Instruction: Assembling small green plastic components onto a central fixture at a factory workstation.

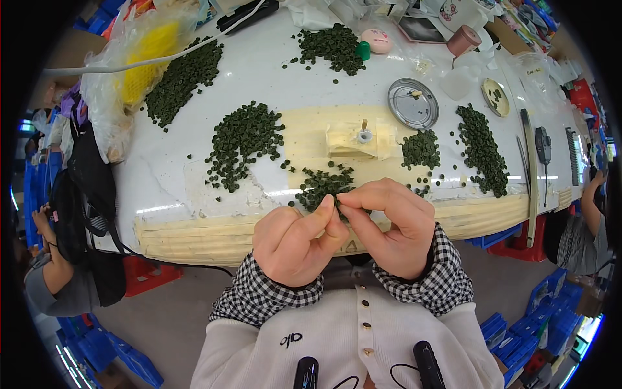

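My left hand [295,240] and my right hand [396,223] meet fingertip to fingertip at the near edge of the table. Each is closed in a pinch, and a tiny dark green part seems to sit between them, mostly hidden by the fingers. Just beyond the fingertips lies a pile of small dark green round parts [321,183]. A smaller heap of flat green parts [421,149] lies to the right. Past the near pile stands a tape-wrapped block [353,141] with a small metal post and a brown pin on top.
More green piles lie at left [243,139], far left, far middle and right [481,149]. A round metal lid [413,104], a cream dish [495,97], and a screwdriver-like tool [543,146] sit at right. A black bag [91,175] hangs at the left edge. Other people sit on both sides.
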The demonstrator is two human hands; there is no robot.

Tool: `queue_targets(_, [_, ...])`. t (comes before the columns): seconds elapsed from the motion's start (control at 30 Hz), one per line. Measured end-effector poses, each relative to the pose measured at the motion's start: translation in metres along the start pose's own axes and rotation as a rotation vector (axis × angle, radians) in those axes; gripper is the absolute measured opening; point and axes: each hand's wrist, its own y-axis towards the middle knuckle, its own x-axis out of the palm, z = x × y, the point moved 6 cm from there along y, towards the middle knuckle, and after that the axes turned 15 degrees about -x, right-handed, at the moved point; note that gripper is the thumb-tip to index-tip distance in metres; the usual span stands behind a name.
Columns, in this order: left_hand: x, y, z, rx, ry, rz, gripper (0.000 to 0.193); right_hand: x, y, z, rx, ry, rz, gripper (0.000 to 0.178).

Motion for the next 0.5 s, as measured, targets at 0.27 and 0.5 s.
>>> queue_targets(0.27, [0.003, 0.005, -0.001, -0.083, -0.034, -0.06, 0.029, -0.004, 0.0, 0.004, 0.025, -0.003, 0.024, 0.019])
queue_targets(0.5, [0.006, 0.012, -0.004, -0.241, -0.156, -0.176, 0.026, -0.008, -0.003, 0.01, 0.09, 0.095, 0.03, 0.018])
